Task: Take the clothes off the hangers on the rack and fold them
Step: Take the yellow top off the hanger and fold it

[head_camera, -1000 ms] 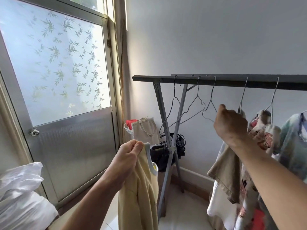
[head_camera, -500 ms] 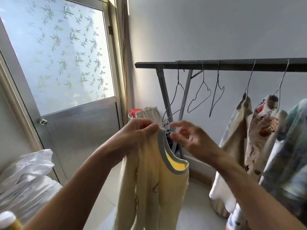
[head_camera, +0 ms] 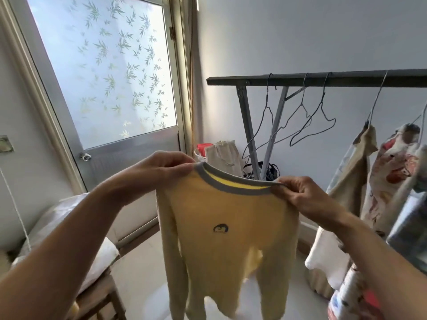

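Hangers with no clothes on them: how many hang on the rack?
3, side by side at the left end of the rack: leftmost hanger, middle hanger, right hanger. Others may be out of frame.

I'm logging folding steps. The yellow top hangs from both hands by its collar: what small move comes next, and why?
Probably fold it in half lengthwise, bringing the hands together: the left hand and right hand pinch the yellow top at its collar, spread flat, hanger-free.

- I can read no text, brand or number anywhere.
- yellow top [head_camera: 231, 204]: the only mark is a small dark emblem [head_camera: 220, 228] mid-chest; it's a picture, no letters.
- printed garment [head_camera: 392, 176] right of the yellow top: pattern only, too blurred for words.
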Demonstrator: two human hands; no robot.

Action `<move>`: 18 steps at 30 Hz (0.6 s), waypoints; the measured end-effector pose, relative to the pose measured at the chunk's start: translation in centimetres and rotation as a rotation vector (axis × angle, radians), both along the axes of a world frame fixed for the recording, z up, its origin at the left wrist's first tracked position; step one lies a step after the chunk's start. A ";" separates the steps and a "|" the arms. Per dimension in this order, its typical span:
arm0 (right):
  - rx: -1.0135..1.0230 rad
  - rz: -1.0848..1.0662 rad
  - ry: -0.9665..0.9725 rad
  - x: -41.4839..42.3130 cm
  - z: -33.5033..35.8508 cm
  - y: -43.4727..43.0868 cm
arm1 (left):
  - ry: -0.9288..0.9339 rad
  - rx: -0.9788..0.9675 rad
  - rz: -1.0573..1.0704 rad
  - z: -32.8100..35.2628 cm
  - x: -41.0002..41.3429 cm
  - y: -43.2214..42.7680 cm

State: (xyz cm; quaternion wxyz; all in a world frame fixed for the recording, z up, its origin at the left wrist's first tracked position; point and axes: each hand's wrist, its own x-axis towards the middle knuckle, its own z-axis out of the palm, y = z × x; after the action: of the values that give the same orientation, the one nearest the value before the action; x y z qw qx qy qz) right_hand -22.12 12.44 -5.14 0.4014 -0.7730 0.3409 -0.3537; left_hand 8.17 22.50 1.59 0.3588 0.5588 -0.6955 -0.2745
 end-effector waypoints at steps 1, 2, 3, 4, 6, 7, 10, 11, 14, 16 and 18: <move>-0.011 -0.021 -0.024 0.1 0.7 0.2 | -0.006 0.021 -0.011 -0.1 0.5 0.1; -0.022 -0.039 -0.053 0.2 1.4 0.5 | -0.003 0.033 -0.016 -0.1 0.9 0.2; -0.030 -0.044 -0.079 0.3 2.4 0.9 | 0.035 0.034 -0.021 0.0 1.4 0.3; -0.033 -0.028 -0.105 0.0 3.3 1.3 | 0.119 0.037 -0.037 0.1 1.9 0.4; 0.052 0.092 -0.161 -0.9 5.1 2.0 | 0.297 0.081 -0.098 0.1 2.7 0.7; 0.121 0.160 -0.150 -1.3 5.7 2.3 | 0.320 0.104 -0.120 -0.3 2.7 0.8; 0.001 0.090 0.179 -1.6 4.7 1.6 | -0.017 0.036 0.025 -2.6 1.7 0.0; -0.039 0.020 0.184 -1.6 4.1 1.4 | -0.020 -0.013 0.079 -3.2 1.2 -0.2; -0.012 0.002 -0.024 -2.2 3.6 1.4 | 0.139 -0.095 0.031 -3.1 1.1 0.0; 0.093 0.090 -0.081 -3.1 3.9 1.2 | 0.240 -0.002 -0.063 -2.7 1.6 0.5; 0.135 0.107 -0.016 -3.2 3.8 1.2 | 0.198 0.051 -0.042 -2.8 1.1 0.3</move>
State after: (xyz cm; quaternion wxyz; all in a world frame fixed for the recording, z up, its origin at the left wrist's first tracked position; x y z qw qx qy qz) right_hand -25.29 13.66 -1.34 0.4734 -0.7586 0.3191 -0.3141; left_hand 9.30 22.83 -1.19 0.4056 0.5232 -0.6610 -0.3534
